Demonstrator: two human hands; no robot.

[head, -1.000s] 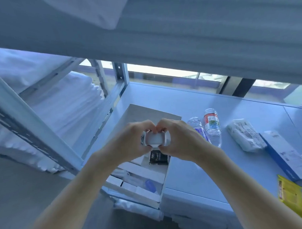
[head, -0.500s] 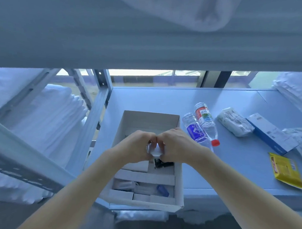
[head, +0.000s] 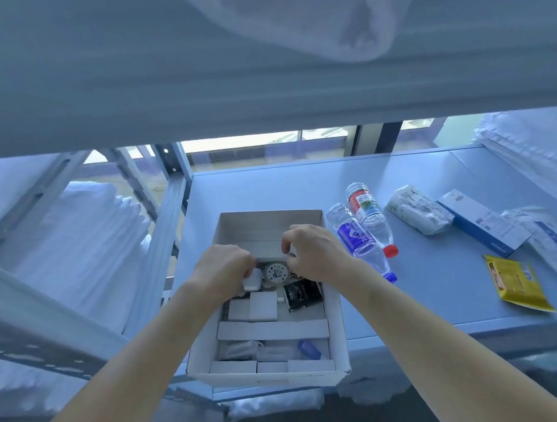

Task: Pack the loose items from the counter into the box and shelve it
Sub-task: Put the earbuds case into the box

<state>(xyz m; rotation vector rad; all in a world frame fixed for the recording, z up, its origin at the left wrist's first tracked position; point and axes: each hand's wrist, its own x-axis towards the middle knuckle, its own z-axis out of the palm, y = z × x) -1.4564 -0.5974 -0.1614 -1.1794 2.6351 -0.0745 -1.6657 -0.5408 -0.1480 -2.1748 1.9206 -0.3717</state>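
- White cardboard box [head: 335, 303], open at the top, sits on the pale blue counter [head: 431, 287] at its near left corner, its front wall at the counter's near edge.
- My left hand [head: 224, 271] is over the box's middle, fingers curled around a small white rounded case [head: 252, 280].
- My right hand [head: 313, 252] hovers just beside it, fingertips curled and pinching what looks like a small white piece; I cannot tell what it is.
- Between my hands lies a round silver perforated disc [head: 276, 273] with a chain, inside the box.
- Also inside: a black crinkled packet [head: 302, 295], flat white cartons [head: 252, 309], and a small blue capsule-shaped piece [head: 309, 349] near the front.
- Loose on the counter, right of the box: two clear plastic bottles lying side by side, one blue-labelled [head: 355, 239], one red-capped [head: 369, 214].
- Farther right lie a white wrapped tissue pack [head: 417, 209], a blue-and-white carton [head: 483, 222] and a yellow sachet [head: 516, 281].
- Folded white towels [head: 73, 249] are stacked on the rack to my left.
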